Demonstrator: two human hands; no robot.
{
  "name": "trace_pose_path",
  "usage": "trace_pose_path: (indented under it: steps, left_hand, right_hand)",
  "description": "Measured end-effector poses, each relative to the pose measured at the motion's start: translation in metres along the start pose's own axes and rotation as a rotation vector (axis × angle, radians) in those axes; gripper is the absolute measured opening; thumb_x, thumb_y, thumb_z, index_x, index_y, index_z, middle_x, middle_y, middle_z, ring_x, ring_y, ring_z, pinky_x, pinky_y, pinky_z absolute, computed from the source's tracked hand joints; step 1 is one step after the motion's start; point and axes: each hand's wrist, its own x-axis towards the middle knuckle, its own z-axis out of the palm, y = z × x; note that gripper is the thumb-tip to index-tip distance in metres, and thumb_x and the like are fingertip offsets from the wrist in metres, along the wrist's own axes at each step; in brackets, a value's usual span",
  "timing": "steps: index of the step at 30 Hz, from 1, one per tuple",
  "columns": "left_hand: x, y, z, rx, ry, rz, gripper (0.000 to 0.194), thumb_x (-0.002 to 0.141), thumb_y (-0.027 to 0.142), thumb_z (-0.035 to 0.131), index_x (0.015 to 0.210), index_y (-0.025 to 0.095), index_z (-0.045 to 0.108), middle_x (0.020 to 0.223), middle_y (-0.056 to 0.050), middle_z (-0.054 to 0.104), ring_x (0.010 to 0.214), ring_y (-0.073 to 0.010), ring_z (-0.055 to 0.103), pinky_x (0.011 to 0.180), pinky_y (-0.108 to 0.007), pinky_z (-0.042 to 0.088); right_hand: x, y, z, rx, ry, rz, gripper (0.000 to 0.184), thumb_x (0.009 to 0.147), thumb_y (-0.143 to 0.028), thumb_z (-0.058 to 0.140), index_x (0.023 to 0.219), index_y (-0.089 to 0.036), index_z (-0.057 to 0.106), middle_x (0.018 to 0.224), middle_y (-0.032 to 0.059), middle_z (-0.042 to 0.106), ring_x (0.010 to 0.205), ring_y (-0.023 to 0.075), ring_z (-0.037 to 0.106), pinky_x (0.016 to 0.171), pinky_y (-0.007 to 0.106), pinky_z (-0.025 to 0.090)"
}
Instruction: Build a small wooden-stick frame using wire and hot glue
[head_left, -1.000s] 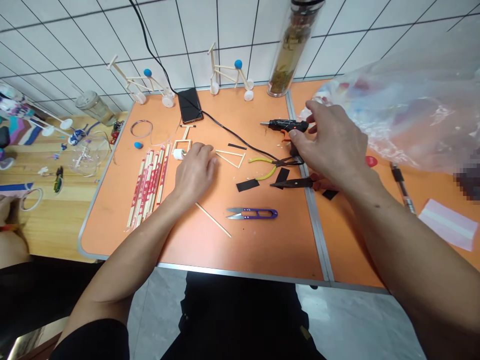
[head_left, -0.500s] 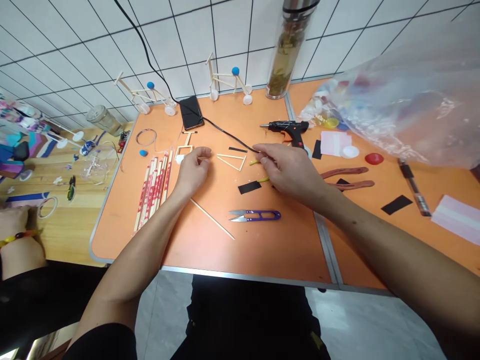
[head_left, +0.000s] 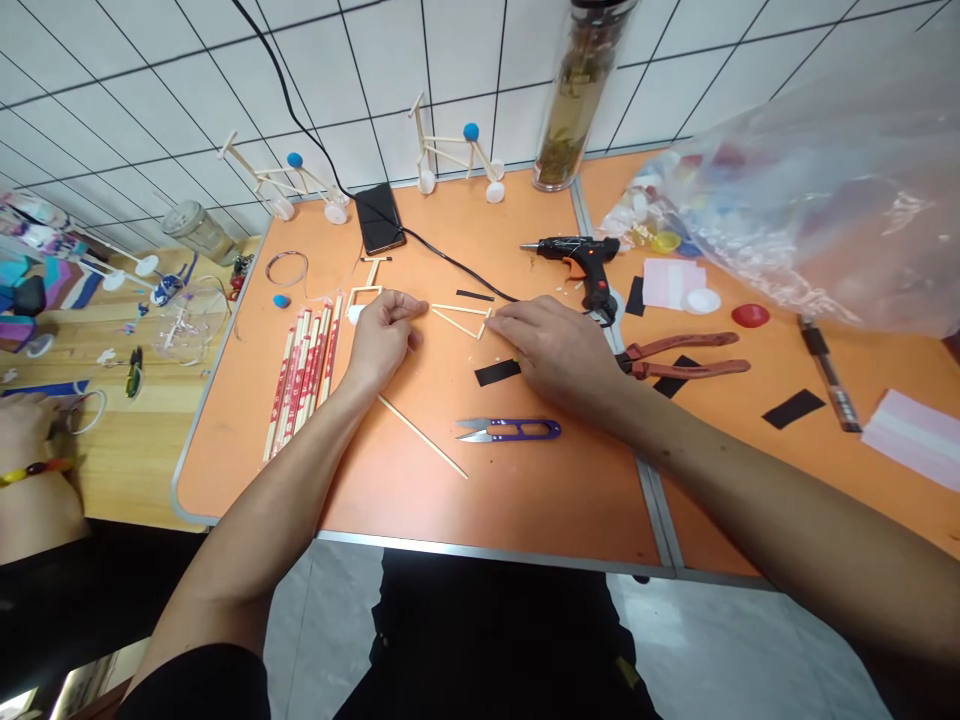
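A small triangular frame of thin wooden sticks (head_left: 459, 309) lies flat on the orange table. My left hand (head_left: 381, 338) has thumb and forefinger pinched together just beside its pointed left end; whether anything is between them is hidden. My right hand (head_left: 562, 350) rests palm down, fingers stretched, the fingertips at the frame's short right side. Beneath its edge sticks out a black strip (head_left: 495, 373). Behind my left hand lies a small stick assembly (head_left: 366, 292) with a white disc. Purple thread snips (head_left: 514, 430) and a loose stick (head_left: 424, 436) are nearer to me.
Bundled sticks in red-printed wrappers (head_left: 300, 375) lie left. A glue gun (head_left: 581, 262), pliers (head_left: 686, 357) and a pen (head_left: 829, 375) are right. Behind stand two stick models (head_left: 461, 150), a phone (head_left: 379, 218) and a bottle (head_left: 574, 110). A co-worker's hand (head_left: 30, 425) is far left.
My right hand has come down and left onto the triangular frame's right side, covering the yellow-green pieces and uncovering the pliers' joint. My left fingertips have closed near the frame's left tip.
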Motion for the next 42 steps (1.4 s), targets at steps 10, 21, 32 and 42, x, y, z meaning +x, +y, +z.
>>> trace_pose_path:
  steps: [10, 21, 32, 42]
  left_hand:
    - [0.0003, 0.0002, 0.0031, -0.028, 0.017, -0.008, 0.034, 0.078, -0.008, 0.055, 0.092, 0.022, 0.066, 0.110, -0.002, 0.089, 0.059, -0.0104, 0.069, 0.049, -0.023, 0.047]
    - [-0.0015, 0.0015, 0.0052, -0.062, -0.001, -0.027, 0.031, 0.084, -0.007, 0.058, 0.092, 0.022, 0.065, 0.105, -0.002, 0.088, 0.057, -0.0102, 0.068, 0.047, -0.022, 0.047]
    - [-0.0009, -0.0021, 0.0038, -0.041, -0.017, -0.005, 0.027, 0.086, -0.004, 0.061, 0.093, 0.022, 0.066, 0.101, -0.002, 0.087, 0.059, -0.0111, 0.068, 0.050, -0.023, 0.048]
    - [0.0000, -0.0035, 0.0034, -0.032, -0.013, 0.001, 0.033, 0.079, -0.005, 0.056, 0.094, 0.023, 0.064, 0.109, -0.002, 0.089, 0.060, -0.0110, 0.068, 0.050, -0.024, 0.046]
  right_hand:
    - [-0.0001, -0.0011, 0.0050, -0.009, -0.036, 0.032, 0.047, 0.100, 0.002, 0.055, 0.129, -0.018, 0.087, 0.136, 0.0144, 0.087, 0.112, 0.0330, 0.069, 0.088, 0.044, 0.047]
    - [-0.0003, -0.0010, 0.0057, -0.021, -0.049, 0.011, 0.046, 0.102, 0.001, 0.054, 0.130, -0.016, 0.085, 0.139, 0.0135, 0.087, 0.114, 0.0332, 0.070, 0.091, 0.044, 0.048]
    - [-0.0019, -0.0001, 0.0092, -0.021, -0.040, 0.000, 0.045, 0.102, 0.000, 0.054, 0.132, -0.017, 0.085, 0.141, 0.0133, 0.086, 0.116, 0.0333, 0.069, 0.091, 0.044, 0.047]
    - [-0.0018, -0.0010, 0.0090, -0.011, -0.047, 0.008, 0.045, 0.103, 0.000, 0.054, 0.131, -0.018, 0.085, 0.142, 0.0132, 0.086, 0.116, 0.0333, 0.069, 0.092, 0.044, 0.047]
